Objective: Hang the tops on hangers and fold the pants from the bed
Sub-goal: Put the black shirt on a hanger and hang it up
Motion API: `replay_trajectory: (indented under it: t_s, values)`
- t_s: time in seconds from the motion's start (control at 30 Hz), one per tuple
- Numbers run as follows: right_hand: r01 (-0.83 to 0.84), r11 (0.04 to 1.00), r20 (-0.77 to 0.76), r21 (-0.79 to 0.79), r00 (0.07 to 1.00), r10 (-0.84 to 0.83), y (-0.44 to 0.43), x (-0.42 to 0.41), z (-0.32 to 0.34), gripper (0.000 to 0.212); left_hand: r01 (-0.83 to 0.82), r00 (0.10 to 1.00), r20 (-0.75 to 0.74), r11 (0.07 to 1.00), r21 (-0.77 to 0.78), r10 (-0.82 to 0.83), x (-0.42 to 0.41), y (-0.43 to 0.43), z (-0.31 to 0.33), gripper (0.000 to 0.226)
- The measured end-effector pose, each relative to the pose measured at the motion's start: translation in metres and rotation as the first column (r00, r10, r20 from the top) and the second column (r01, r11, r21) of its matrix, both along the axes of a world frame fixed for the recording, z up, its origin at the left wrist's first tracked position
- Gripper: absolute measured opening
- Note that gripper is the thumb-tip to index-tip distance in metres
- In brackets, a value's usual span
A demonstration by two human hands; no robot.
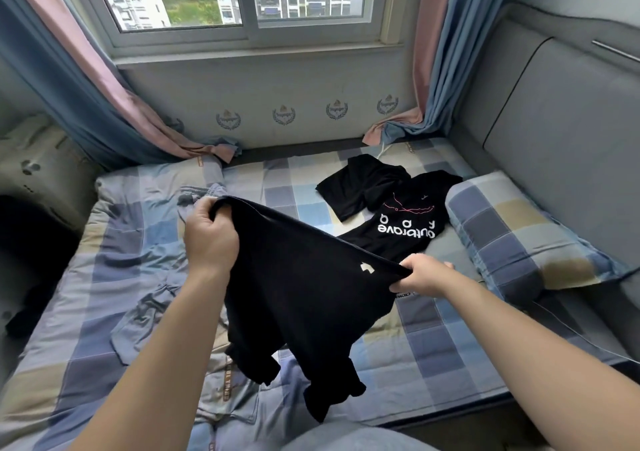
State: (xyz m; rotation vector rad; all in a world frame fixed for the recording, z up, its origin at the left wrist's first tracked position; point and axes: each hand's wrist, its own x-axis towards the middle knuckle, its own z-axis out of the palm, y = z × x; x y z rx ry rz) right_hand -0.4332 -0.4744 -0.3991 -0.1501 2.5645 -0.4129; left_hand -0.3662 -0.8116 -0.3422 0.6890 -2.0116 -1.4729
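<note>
From the head camera, both bare arms reach out over a bed covered in a blue, grey and beige checked sheet. The left hand is closed in a fist around one end of the straight top edge of a black garment. The right hand pinches the other end between thumb and curled fingers.

The held edge is pulled taut and slopes from the left hand, higher and farther away, down to the right hand, nearer the pillow. The garment is lifted off the bed and hangs from this edge toward the person, so its long axis runs from the hands down to the near side of the bed. Two short tube-like ends dangle at the bottom. Whether they are legs or sleeves cannot be told. A small white logo sits just under the taut edge, close to the right hand.

Beyond it a black printed T-shirt lies flat on the sheet, just beside the pillow, its white lettering upside down to the camera. It runs diagonally, and its near end is hidden behind the held garment. A second black garment lies spread out, touching its far side. A crumpled grey garment lies below the left forearm. Pink and blue curtains hang beside the window.
</note>
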Motion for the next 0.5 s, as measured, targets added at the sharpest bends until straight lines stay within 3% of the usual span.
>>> replay_trajectory:
  t_s: [0.1, 0.17, 0.27, 0.4, 0.5]
  values:
    - [-0.037, 0.990, -0.074, -0.135, 0.997, 0.027, -0.006, 0.002, 0.007, 0.036, 0.119, 0.978, 0.173, 0.993, 0.021, -0.121, -0.010, 0.007, -0.015, 0.020]
    - [-0.046, 0.933, -0.022, -0.356, 0.999, 0.040, -0.017, 0.007, 0.021, 0.038, 0.220, 0.945, 0.233, 0.973, 0.071, -0.230, -0.015, 0.015, -0.020, 0.018]
    - [0.008, 0.788, 0.076, -0.616, 0.996, 0.049, -0.033, 0.016, 0.042, 0.038, 0.354, 0.891, 0.265, 0.929, 0.108, -0.370, -0.014, 0.030, -0.026, 0.023]
    - [0.188, 0.622, 0.130, -0.760, 0.982, -0.138, -0.049, 0.020, 0.064, 0.038, 0.517, 0.803, 0.268, 0.846, 0.134, -0.533, 0.001, 0.057, -0.027, 0.009]
    - [0.335, 0.408, 0.248, -0.849, 0.935, -0.253, -0.058, 0.021, 0.086, 0.032, 0.689, 0.630, 0.310, 0.697, 0.200, -0.712, 0.013, 0.082, -0.025, 0.017]
